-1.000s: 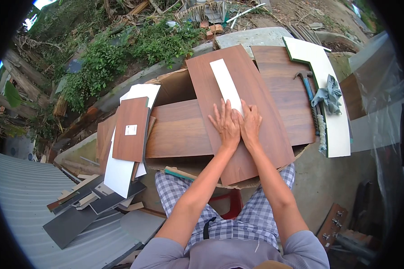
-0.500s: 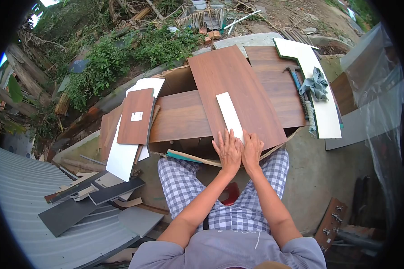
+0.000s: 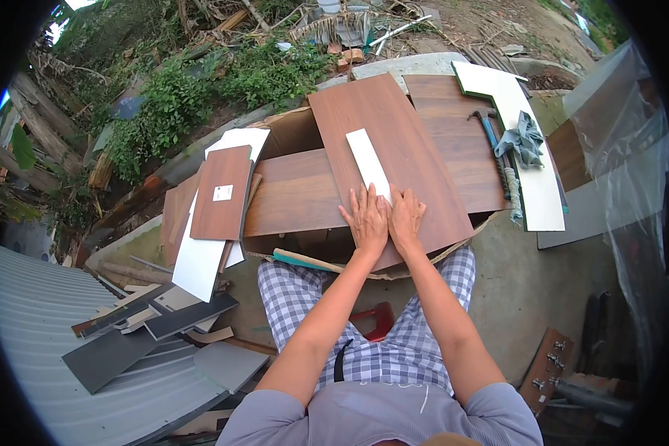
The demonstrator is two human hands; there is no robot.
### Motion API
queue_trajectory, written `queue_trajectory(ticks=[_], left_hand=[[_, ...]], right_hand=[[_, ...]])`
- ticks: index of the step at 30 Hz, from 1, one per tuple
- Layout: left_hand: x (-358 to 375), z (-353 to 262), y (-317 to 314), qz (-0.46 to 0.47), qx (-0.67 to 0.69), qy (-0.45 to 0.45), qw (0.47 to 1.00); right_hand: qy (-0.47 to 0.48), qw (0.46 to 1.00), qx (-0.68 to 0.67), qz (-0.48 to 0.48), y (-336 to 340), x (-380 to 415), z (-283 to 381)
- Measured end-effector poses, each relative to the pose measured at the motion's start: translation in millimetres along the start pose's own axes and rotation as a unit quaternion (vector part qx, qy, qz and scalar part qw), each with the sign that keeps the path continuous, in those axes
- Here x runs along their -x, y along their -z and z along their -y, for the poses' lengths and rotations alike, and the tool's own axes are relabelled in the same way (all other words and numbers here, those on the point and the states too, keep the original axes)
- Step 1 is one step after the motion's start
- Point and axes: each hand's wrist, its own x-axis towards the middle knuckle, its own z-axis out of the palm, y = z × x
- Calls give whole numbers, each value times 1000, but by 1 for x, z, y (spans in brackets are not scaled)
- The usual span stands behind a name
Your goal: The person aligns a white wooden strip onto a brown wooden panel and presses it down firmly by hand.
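Observation:
A narrow white strip of board [image 3: 367, 157] lies on a wide brown wood-grain board [image 3: 424, 156]. My left hand [image 3: 368, 221] rests flat over the strip's near end, its fingers stretched out and spread. Beside it, my right hand [image 3: 404, 215] lies on the same end and the brown board, fingers extended. The two hands touch or nearly touch, and they hide the near end of the strip. Neither hand is wrapped round anything. Beneath the wide board, another brown board [image 3: 293, 189] runs crosswise over an open cardboard box [image 3: 290, 132].
To the right, a hammer [image 3: 490, 141] and a crumpled grey-blue cloth [image 3: 524, 141] lie by a white L-shaped board [image 3: 539, 186]. A small labelled brown board [image 3: 221, 208] sits on white panels at left. Offcuts [image 3: 115, 357] are piled on corrugated metal sheeting [image 3: 44, 327].
Both hands have slid forward, away from my body, along the brown board. The white strip has shifted forward and slightly left with them.

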Motion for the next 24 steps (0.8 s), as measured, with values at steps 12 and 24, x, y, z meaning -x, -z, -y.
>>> queue_trajectory(ticks=[12,24], left_hand=[[-60,10,-10,-14,-8,24,1000],[-113,21,-20,-39,6,21,999]], right_hand=[[4,1000,9,-8,-30,-56,8],[4,1000,22,-16,-56,-106,14]])
